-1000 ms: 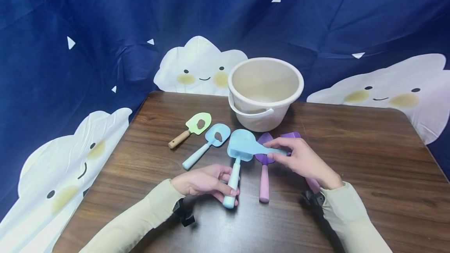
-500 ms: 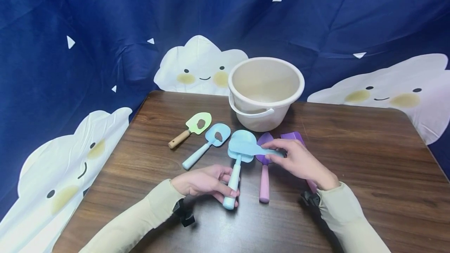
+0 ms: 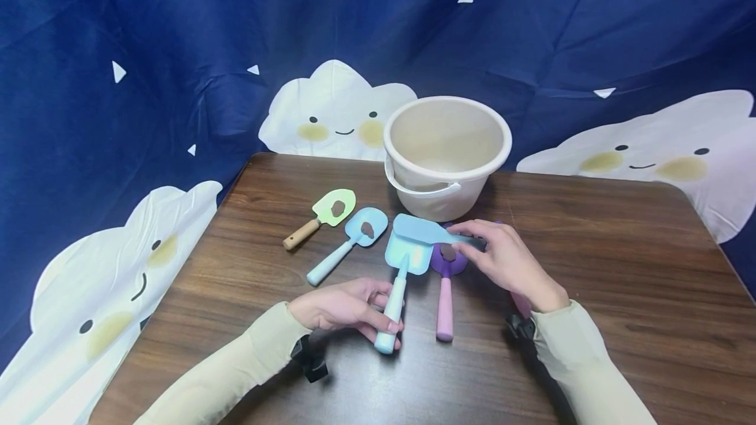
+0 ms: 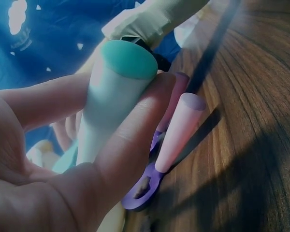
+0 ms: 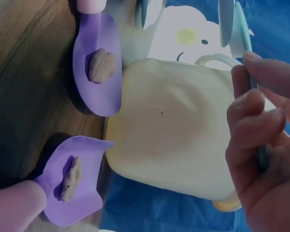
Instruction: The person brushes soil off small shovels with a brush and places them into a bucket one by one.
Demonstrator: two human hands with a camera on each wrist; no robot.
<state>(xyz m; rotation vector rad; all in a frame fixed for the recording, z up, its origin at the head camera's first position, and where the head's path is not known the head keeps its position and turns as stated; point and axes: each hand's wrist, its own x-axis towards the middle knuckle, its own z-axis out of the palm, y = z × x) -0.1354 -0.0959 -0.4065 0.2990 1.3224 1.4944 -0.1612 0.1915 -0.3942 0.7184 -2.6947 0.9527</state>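
In the head view my left hand (image 3: 354, 307) grips the pale handle of a light-blue hand shovel (image 3: 415, 260), its blade pointing away from me. The handle's green end (image 4: 130, 60) sticks up between thumb and fingers in the left wrist view. My right hand (image 3: 508, 261) pinches the narrow end of a light-blue spatula (image 3: 418, 228), whose broad blade overlaps the far part of the shovel blade. Right under it lies a purple shovel (image 5: 99, 96) with a pink handle, a brown lump (image 3: 447, 252) on its blade. My right hand mostly hides a second purple shovel (image 5: 89, 183) in the head view.
A cream bucket (image 3: 451, 195) with a handle stands just beyond the shovels. Left of my hands, a green shovel (image 3: 325, 210) with a wooden handle and another light-blue shovel (image 3: 354, 235) each carry a brown lump. Behind the wooden table (image 3: 638, 281) hangs a blue cloth (image 3: 331, 12).
The spatula has shifted away from me and tilted, uncovering more of the held shovel's blade and the lump on the purple shovel. My left hand stays almost still.
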